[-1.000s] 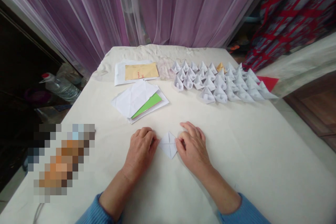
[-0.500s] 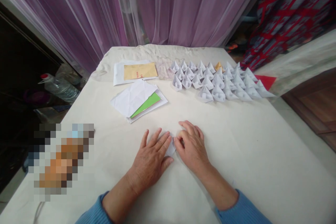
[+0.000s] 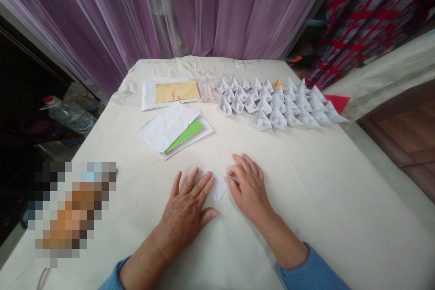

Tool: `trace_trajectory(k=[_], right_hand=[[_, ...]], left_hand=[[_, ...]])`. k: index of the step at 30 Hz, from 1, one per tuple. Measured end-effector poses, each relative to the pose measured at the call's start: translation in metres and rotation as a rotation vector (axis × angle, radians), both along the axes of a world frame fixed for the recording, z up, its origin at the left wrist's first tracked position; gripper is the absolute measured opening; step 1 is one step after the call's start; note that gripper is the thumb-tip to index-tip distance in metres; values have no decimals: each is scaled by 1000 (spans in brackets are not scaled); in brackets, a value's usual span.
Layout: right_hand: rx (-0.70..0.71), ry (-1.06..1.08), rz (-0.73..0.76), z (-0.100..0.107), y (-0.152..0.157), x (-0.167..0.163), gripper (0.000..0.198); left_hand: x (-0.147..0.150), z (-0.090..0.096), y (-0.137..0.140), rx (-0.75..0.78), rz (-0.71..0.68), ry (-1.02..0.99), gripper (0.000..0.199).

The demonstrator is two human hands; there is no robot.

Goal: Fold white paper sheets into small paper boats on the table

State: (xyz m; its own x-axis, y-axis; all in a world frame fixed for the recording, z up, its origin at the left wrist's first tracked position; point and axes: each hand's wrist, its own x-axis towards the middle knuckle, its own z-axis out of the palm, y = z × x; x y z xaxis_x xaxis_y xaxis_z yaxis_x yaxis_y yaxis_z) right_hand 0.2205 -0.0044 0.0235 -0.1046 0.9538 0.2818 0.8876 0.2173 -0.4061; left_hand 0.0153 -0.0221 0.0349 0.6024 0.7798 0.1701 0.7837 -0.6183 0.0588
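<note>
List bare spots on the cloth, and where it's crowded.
Widest: white cloth right of the right hand, nearer than the folded paper shapes. Smaller: between the left hand and pixelated patch; also between the paper stack and those shapes. Crowded: back right, packed with the shapes, and around the small folded paper, with both hands there.

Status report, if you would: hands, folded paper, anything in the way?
Left hand spread, partly over folded paper. Right hand at its right corner. Paper pile beyond, apart from both hands.
</note>
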Motion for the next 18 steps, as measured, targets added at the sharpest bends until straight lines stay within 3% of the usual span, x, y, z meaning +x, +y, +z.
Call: trace_trajectory(k=[12, 18], right_hand=[[-4, 7, 18, 1, 1, 2, 11], [22, -144, 293, 9, -8, -3, 40]], left_hand=[[-8, 2, -11, 41, 52, 2, 59], [-6, 0, -11, 53, 62, -35, 56]])
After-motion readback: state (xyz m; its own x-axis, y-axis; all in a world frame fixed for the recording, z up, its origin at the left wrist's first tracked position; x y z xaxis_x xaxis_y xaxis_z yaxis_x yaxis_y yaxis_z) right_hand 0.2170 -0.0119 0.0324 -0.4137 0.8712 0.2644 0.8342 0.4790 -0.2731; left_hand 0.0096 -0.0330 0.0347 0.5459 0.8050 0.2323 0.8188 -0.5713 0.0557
